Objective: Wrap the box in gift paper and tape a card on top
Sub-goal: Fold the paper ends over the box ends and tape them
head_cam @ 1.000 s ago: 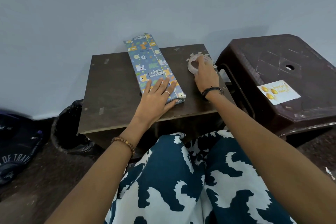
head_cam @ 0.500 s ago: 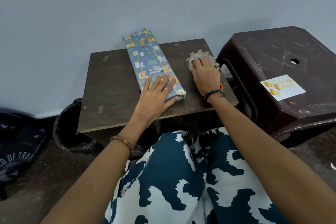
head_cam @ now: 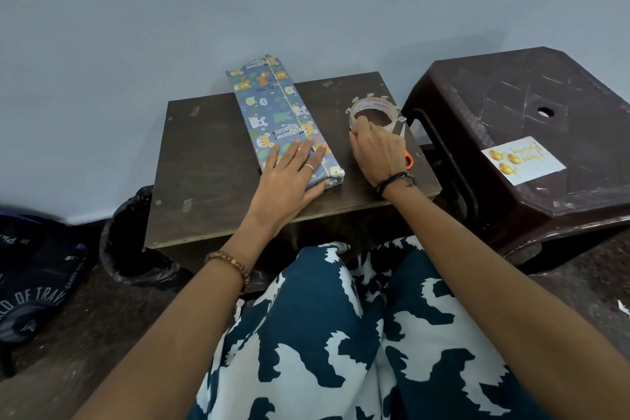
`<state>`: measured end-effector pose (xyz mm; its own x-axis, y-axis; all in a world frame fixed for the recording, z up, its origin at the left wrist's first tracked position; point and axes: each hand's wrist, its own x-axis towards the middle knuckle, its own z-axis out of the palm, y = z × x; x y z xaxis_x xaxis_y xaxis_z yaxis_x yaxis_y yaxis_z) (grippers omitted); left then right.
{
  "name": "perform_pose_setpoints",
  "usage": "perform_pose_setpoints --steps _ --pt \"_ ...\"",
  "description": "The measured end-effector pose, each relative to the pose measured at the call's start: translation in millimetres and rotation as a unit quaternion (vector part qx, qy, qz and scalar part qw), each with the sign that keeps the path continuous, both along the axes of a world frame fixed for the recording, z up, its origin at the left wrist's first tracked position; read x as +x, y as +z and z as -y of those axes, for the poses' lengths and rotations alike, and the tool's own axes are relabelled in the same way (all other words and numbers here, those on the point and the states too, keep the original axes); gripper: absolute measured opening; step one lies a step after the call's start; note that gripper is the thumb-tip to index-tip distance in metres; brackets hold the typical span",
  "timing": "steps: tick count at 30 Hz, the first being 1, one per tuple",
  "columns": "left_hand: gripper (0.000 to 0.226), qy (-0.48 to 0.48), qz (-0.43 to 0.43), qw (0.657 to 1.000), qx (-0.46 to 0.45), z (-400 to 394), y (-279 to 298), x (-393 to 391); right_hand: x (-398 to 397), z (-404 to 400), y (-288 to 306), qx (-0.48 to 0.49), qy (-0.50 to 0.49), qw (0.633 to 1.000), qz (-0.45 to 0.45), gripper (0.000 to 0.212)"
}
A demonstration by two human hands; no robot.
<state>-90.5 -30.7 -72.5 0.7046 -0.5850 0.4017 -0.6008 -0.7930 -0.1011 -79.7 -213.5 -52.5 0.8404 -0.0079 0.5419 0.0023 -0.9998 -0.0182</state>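
A long box wrapped in blue animal-print paper (head_cam: pixel 272 102) lies on the small dark table (head_cam: pixel 211 153), its far end against the wall. My left hand (head_cam: pixel 289 177) rests flat on the box's near end, fingers straight. To the right stands a clear tape roll (head_cam: pixel 375 104) with several short tabs stuck around its rim. My right hand (head_cam: pixel 378 153) has its fingers curled and pinches at the roll's near rim. The white card with gold print (head_cam: pixel 523 160) lies on the brown plastic stool (head_cam: pixel 545 89) at the right.
Orange-handled scissors (head_cam: pixel 409 160) lie on the table, mostly hidden under my right hand. A black-lined bin (head_cam: pixel 136 249) stands left of the table, and a dark bag (head_cam: pixel 30 276) lies on the floor beyond it. The wall runs close behind the table.
My right hand has drawn back from the top of the tape roll to its near rim. The left hand stays flat on the box.
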Motion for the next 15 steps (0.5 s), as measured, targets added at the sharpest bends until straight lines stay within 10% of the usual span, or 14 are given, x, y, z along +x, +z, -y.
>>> perform_pose_setpoints --steps 4,8,15 --pt "0.055 0.0 -0.031 1.0 0.0 0 4 -1 -16 5 5 0.282 0.043 0.958 -0.019 0.011" --pt "0.056 0.001 -0.063 0.998 -0.002 0 7 -2 -48 -3 9 0.537 0.1 0.837 0.023 0.007" --pt "0.069 0.011 -0.136 0.99 -0.018 -1 15 -4 -77 -19 -15 0.554 0.112 0.821 -0.083 0.014"
